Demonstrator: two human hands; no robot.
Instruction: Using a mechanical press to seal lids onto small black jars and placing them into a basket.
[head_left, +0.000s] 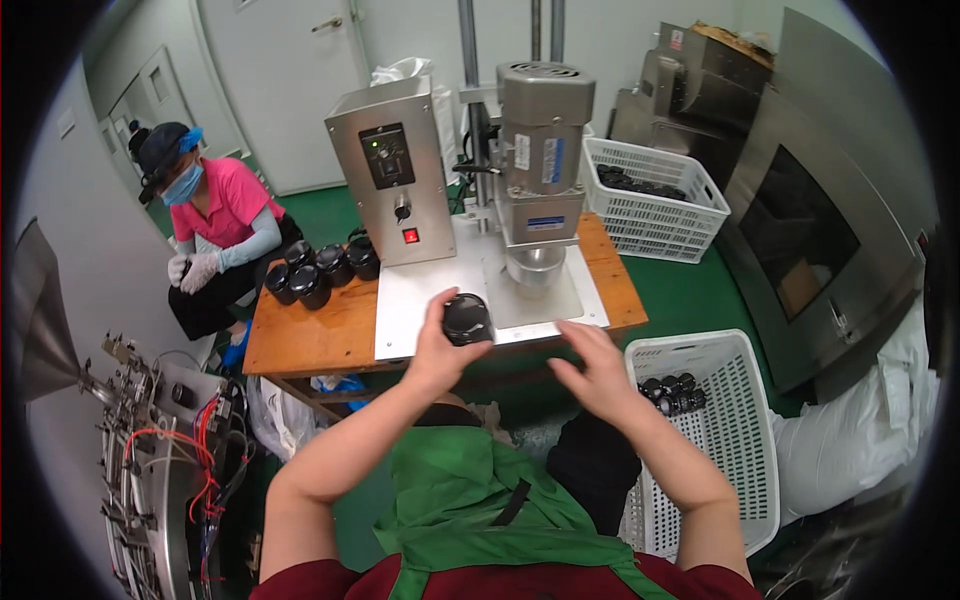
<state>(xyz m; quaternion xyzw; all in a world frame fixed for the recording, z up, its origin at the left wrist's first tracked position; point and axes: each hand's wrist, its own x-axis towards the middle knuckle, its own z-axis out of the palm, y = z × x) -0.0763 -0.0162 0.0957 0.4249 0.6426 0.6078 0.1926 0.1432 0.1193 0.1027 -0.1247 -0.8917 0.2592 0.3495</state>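
Observation:
My left hand (442, 345) grips a black lidded jar (466, 318) by its sides, above the front edge of the machine's white base plate (420, 300). To the right, my right hand (596, 367) is held apart from the jar, fingers spread and holding nothing. Behind the jar stands a bench-top capping machine with a motor (546, 127) and a round metal head (536, 266) over the plate. Its steel control box (394, 180) shows a lit red switch and a small green light. Several black jars (307, 285) stand at the left end of the wooden table (330, 345).
A white plastic crate (757, 450) with several black jars (671, 394) sits at my right. Behind it are another crate (652, 217) holding black items and a steel cabinet (825, 202). A masked, gloved person (225, 202) sits at left, near machinery with hoses (172, 450).

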